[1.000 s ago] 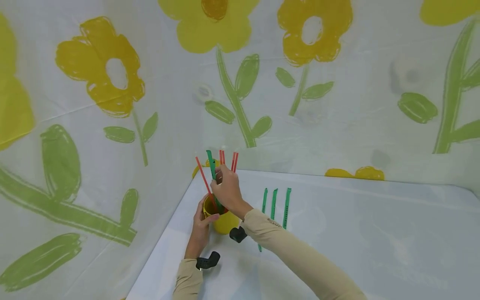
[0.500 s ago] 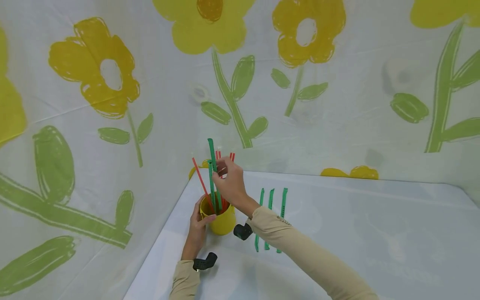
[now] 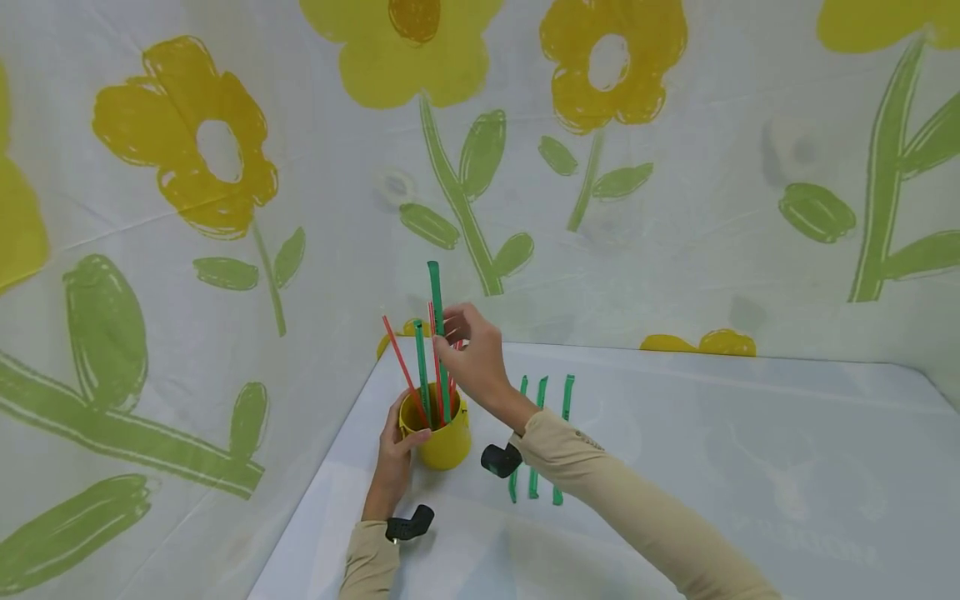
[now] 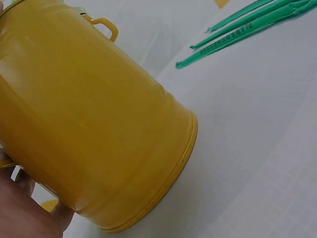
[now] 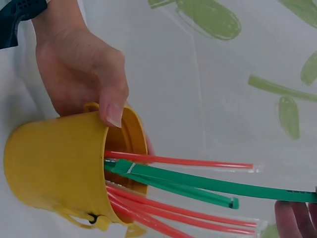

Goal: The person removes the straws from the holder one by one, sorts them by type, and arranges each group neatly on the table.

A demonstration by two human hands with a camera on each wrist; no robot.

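Note:
My left hand [image 3: 393,458] grips a small yellow bucket [image 3: 447,448] at its left side, thumb over the rim. Between my right thumb and fingers a green wrapped straw [image 3: 435,287] is pinched. My right hand [image 3: 476,354] is above and right of the bucket; the straw stands nearly upright, its lower end at the bucket's mouth. A second green wrapped straw [image 5: 218,198] leans inside the bucket. Several red straws [image 5: 198,161] in clear wrappers stand there too. In the right wrist view, only fingertips of my right hand [image 5: 297,220] show.
Three green wrapped straws [image 3: 567,400] lie side by side on the white table [image 3: 712,467], right of the bucket and partly behind my right forearm. A flower-printed curtain [image 3: 337,208] hangs behind and left of the table. The bucket has a small loop handle [image 4: 106,27].
My right hand has moved up and to the right, lifting the green straw higher and apart from the other green one. My left hand keeps its hold on the bucket.

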